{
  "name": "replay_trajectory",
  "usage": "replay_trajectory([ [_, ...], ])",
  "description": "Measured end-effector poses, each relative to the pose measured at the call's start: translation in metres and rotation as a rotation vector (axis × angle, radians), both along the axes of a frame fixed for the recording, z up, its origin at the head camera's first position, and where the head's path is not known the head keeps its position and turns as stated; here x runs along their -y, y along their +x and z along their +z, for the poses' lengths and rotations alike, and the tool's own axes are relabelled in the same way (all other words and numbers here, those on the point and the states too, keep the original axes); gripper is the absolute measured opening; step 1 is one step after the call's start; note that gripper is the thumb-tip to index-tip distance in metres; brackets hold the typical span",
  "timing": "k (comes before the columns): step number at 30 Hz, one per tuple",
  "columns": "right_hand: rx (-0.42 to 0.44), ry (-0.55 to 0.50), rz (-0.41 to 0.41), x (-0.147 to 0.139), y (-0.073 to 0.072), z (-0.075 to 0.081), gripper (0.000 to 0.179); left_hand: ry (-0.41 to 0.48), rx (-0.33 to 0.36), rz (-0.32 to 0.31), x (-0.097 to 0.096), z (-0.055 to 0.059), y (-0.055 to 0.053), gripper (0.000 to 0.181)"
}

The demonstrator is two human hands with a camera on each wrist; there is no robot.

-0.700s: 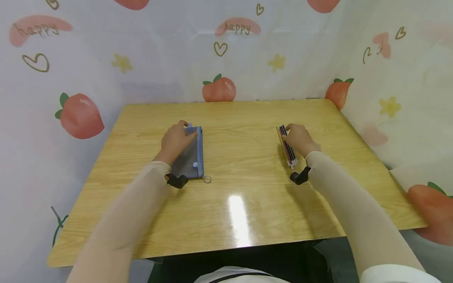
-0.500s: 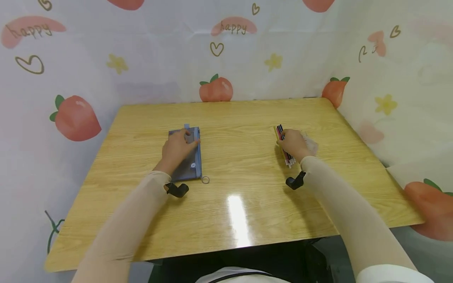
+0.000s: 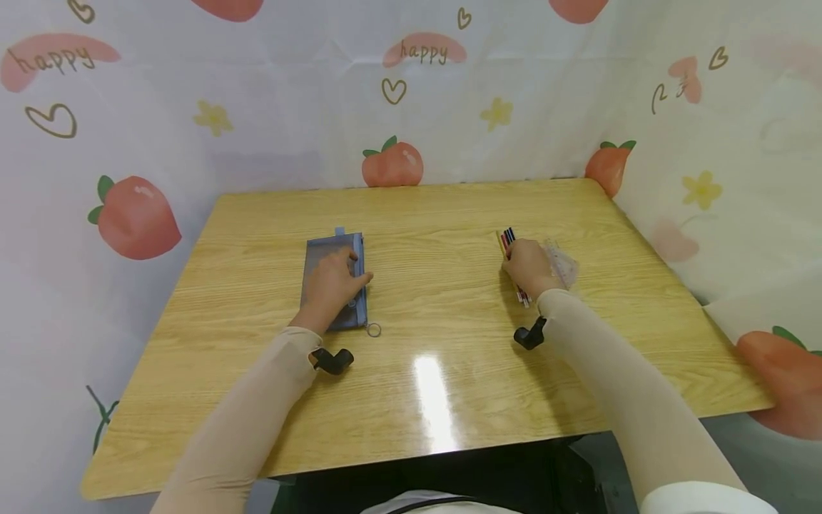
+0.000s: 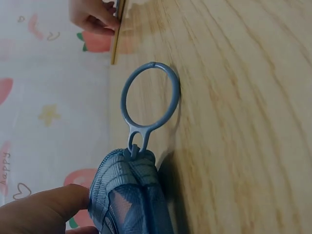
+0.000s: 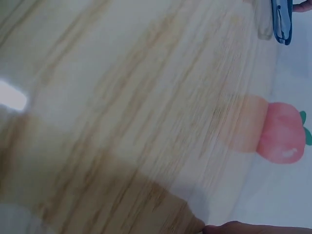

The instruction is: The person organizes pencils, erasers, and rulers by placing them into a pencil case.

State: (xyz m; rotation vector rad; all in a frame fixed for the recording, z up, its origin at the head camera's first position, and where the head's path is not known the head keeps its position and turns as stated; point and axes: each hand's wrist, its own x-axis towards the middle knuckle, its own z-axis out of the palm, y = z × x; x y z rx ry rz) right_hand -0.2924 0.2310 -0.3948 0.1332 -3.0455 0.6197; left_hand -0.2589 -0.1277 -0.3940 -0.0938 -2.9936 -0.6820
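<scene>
A blue mesh zip pouch (image 3: pixel 315 258) with a ring (image 4: pixel 152 95) on its zip end lies on the left of the table. My left hand (image 3: pixel 332 289) is over it, thumb spread from the fingers. In the left wrist view that thumb (image 4: pixel 63 200) is right at the zipped edge. Farther right, a bundle of pencils (image 3: pixel 504 243), one of them yellow, lies together. My right hand (image 3: pixel 529 265) holds the bundle from above, fingers curled over its middle and hiding that part. Only the tip of a digit shows in the right wrist view.
A clear plastic set square (image 3: pixel 562 265) lies just right of my right hand. The wooden table (image 3: pixel 437 300) meets a printed cloth backdrop (image 3: pixel 276 100) at the back and sides. Light glares off its front middle.
My left hand has slid from the pouch's far end toward me, its thumb spreading. The right hand has come lower over the pencils, and the set square has come into sight.
</scene>
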Motion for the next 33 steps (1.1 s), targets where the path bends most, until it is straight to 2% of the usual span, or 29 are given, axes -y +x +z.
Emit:
replay_trajectory([
  [3, -0.01, -0.005, -0.002, 0.004, 0.0, -0.002, 0.034, 0.003, -0.011, 0.013, 0.001, -0.002, 0.001, 0.045],
  [8, -0.023, -0.011, 0.012, 0.007, -0.002, -0.003, 0.034, 0.043, -0.045, 0.028, 0.002, -0.003, 0.0, 0.043],
  [17, -0.017, -0.001, 0.019, 0.015, -0.002, 0.006, 0.006, 0.158, -0.058, 0.054, 0.002, 0.001, -0.001, 0.042],
  [19, 0.0, 0.001, 0.016, 0.016, -0.001, 0.01, 0.009, 0.188, -0.065, 0.06, 0.001, 0.001, -0.002, 0.04],
  [24, 0.032, -0.048, 0.01, 0.019, 0.003, 0.011, 0.031, 0.23, -0.068, 0.069, -0.001, 0.0, -0.005, 0.037],
  [28, 0.072, -0.119, -0.024, 0.022, 0.004, 0.008, 0.034, 0.25, -0.047, 0.089, -0.001, -0.002, -0.005, 0.036],
  [33, 0.128, -0.184, -0.054, 0.028, 0.005, 0.003, 0.038, 0.317, -0.032, 0.097, -0.002, -0.005, -0.001, 0.033],
])
